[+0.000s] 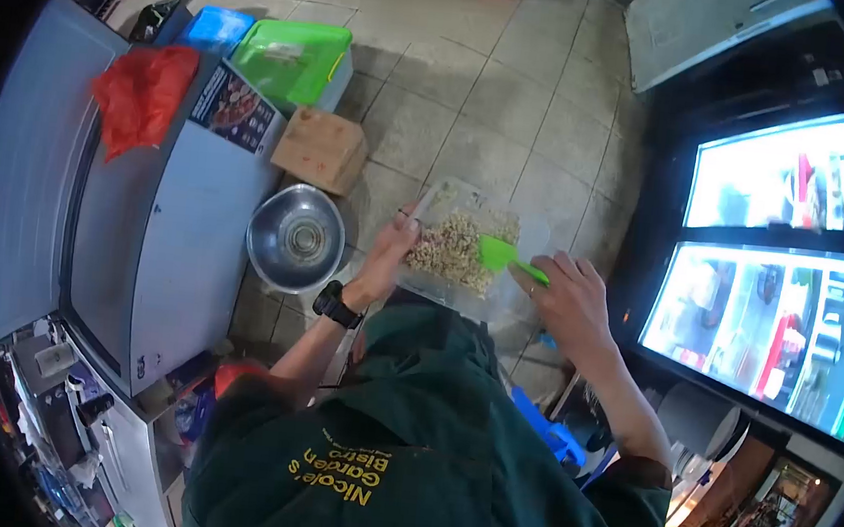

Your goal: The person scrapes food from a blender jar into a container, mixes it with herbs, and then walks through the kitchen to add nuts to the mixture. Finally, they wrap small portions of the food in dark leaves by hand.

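Note:
A clear plastic container (430, 289) holds a crumbly, beige chopped mixture (450, 249). My left hand (389, 251) is closed on the container's left rim, with a dark watch on that wrist. In my right hand (566, 301) is the handle of a bright green spatula (496, 253). Its flat blade rests in the right part of the mixture. Fingers of my right hand are wrapped round the handle, just right of the container.
Left of the container stands a steel bowl (296, 239), with a cardboard box (321, 149) behind it. Farther back is a green-lidded bin (293, 60). A grey chest freezer (194, 234) with a red bag (143, 99) stands left; lit glass-door fridges (757, 333) stand right.

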Tool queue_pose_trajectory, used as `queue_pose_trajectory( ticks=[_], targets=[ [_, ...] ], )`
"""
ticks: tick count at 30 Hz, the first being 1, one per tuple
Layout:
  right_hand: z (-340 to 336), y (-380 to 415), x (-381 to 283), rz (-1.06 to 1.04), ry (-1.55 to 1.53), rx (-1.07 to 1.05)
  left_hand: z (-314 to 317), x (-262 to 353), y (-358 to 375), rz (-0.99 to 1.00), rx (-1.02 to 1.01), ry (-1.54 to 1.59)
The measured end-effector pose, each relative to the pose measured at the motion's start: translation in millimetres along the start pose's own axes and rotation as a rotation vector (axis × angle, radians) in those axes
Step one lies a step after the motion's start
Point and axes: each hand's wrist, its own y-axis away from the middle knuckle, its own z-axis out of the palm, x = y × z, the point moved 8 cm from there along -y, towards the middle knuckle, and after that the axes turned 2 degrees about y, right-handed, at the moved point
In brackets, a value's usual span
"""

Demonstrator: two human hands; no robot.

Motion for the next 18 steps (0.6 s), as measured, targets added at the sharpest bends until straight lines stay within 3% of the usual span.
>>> queue_pose_trajectory(
  ticks=[1, 2, 5, 7, 9, 13, 15, 17, 18],
  targets=[
    [-2, -12, 21, 0.01, -0.017, 0.006, 3, 15, -20, -0.055, -0.002, -0.057],
    [-1, -38, 54, -0.003, -0.047, 0.007, 0, 27, -55, -0.266, -0.026, -0.312],
    [20, -82, 89, -0.131, -0.156, 0.056, 13, 37, -104, -0.057, 0.003, -0.055],
    [28, -126, 101, -0.242, -0.238, -0.033, 11, 14, -130, 0.026, 0.068, 0.052],
    [47, -167, 116, -0.419, -0.295, -0.023, 10, 16, -147, -0.025, 0.119, 0.131],
    [43, -252, 138, -0.852, -0.326, -0.007, -10, 29, -168, 0.123, 0.473, 0.357],
    [26, -289, 154, -0.915, -0.37, 0.001, -16, 24, -171, 0.123, 0.764, 0.248],
    [4, -310, 154, -1.061, -0.361, 0.041, -4, 28, -170, 0.294, 0.876, 0.333],
    [-1, -313, 150, -1.177, -0.37, 0.0, 8, 31, -163, 0.244, 0.958, 0.404]
  ],
)
